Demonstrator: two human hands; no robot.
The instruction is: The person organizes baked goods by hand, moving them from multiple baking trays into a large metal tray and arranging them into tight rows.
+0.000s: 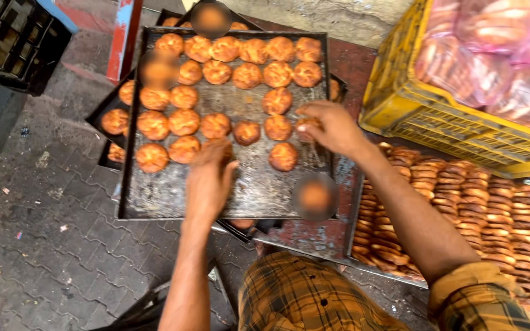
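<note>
A dark metal baking tray (173, 196) holds several round golden-brown biscuits (216, 125) across its far half. My left hand (208, 181) lies on the tray's near middle, fingers over a biscuit at the edge of the group. Farther right, my right hand (332, 127) has its fingers closed on one biscuit (307, 124). More loaded trays are stacked underneath, their corners showing at the left (107, 116).
A yellow plastic crate (412, 110) with bagged baked goods stands at the upper right. Below it, a tray (363, 184) carries rows of biscuits stacked on edge. A black crate (13, 37) sits at the upper left on the paved floor (62, 257).
</note>
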